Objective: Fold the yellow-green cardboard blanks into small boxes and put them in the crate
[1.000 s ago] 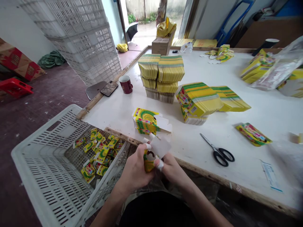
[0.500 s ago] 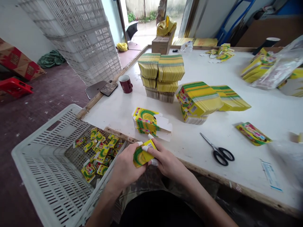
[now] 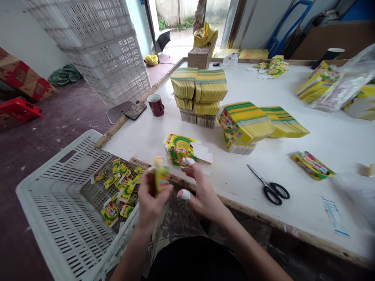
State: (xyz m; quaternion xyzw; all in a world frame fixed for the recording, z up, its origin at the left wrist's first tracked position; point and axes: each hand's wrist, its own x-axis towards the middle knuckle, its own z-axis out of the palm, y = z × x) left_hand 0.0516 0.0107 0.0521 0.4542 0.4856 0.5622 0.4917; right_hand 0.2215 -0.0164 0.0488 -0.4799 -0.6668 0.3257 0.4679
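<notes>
A small yellow-and-green carton (image 3: 161, 174), blurred by motion, is gripped in my left hand (image 3: 151, 199) above the table's front edge. My right hand (image 3: 202, 192) holds nothing, its fingers apart, white wraps on several fingertips. Those fingertips are close to a short stack of flat yellow cartons (image 3: 179, 148) with white flaps, and I cannot tell whether they touch it. Left of my hands, a white plastic crate (image 3: 67, 218) contains several small yellow cartons (image 3: 126, 189).
Black-handled scissors (image 3: 271, 187) lie right of my hands, near a flat carton (image 3: 312, 165). Bundled cartons (image 3: 209, 88) stand farther back, with more bundles (image 3: 246, 121) beside them. A maroon mug (image 3: 156, 105) and a phone (image 3: 135, 110) sit at the table's left edge.
My hands have parted. The right has let go of the carton and opened; the left has moved left with the carton, turning it upright.
</notes>
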